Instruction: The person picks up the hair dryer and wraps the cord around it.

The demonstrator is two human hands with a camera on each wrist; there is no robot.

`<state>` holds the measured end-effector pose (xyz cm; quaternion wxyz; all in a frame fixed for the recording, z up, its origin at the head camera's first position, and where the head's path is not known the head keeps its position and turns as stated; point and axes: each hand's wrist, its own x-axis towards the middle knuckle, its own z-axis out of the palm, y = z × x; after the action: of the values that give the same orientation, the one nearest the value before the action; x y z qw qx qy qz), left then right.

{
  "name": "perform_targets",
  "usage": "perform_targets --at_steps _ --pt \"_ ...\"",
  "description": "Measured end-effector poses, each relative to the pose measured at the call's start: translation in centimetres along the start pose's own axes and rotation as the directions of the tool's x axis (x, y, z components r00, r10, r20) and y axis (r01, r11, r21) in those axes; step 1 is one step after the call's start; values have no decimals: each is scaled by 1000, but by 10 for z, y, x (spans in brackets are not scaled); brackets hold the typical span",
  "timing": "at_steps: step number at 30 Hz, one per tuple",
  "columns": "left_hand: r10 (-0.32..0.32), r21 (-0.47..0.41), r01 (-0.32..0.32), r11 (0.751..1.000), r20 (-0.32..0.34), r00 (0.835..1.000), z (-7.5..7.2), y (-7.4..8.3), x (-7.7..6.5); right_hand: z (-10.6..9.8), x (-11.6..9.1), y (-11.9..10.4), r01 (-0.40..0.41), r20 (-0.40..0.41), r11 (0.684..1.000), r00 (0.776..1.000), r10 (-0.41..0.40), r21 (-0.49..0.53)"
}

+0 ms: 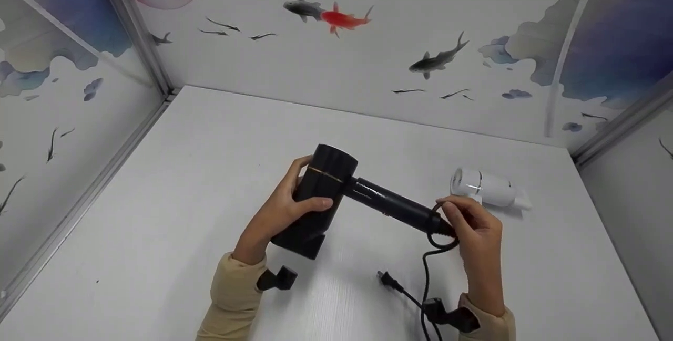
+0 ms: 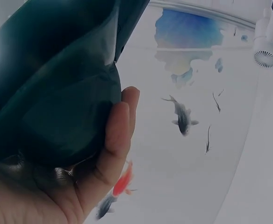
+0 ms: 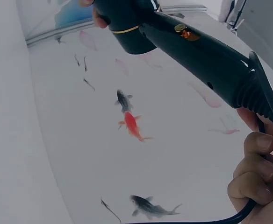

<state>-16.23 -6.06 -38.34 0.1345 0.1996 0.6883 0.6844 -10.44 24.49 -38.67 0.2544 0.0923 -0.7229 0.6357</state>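
Observation:
My left hand (image 1: 286,207) grips the barrel of a black hair dryer (image 1: 328,178), thumb across its front. The dryer is held up over the white table, its handle slanting down to the right. At the handle's end my right hand (image 1: 476,230) pinches the black power cord (image 1: 427,267), which loops around the handle's base. In the right wrist view the dryer's handle (image 3: 197,56) shows a gold-coloured button, and the right fingers (image 3: 255,168) curl around the cord. The left wrist view has the dryer's dark body (image 2: 61,107) filling its upper left, with the left fingers wrapped beneath.
A white hair dryer (image 1: 491,188) lies on the table (image 1: 210,136) behind my right hand. The cord's two-pin plug (image 1: 390,280) is near the front, left of the right sleeve. Panels printed with fish (image 1: 344,19) enclose the table at the back and sides.

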Motion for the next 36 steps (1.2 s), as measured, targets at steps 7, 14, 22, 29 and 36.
perform_targets --at_steps 7,14,22,29,36 --pt "-1 -81 0 997 -9 1000 0 1 0 3 2 -5 -208 -2 968 978 210 143" --pt "26 -171 -43 984 -100 995 3 2 0 13 -2 -3 -252 111 964 964 242 86" --pt "78 -139 -111 984 -227 971 9 4 0 28 -5 -1 -86 198 985 973 115 -150" --pt "146 -41 -172 984 -354 924 14 1 1 30 -5 1 -28 292 978 952 90 -209" --pt "286 146 -246 958 -492 822 13 -4 3 35 -6 3 133 324 974 944 -68 -183"
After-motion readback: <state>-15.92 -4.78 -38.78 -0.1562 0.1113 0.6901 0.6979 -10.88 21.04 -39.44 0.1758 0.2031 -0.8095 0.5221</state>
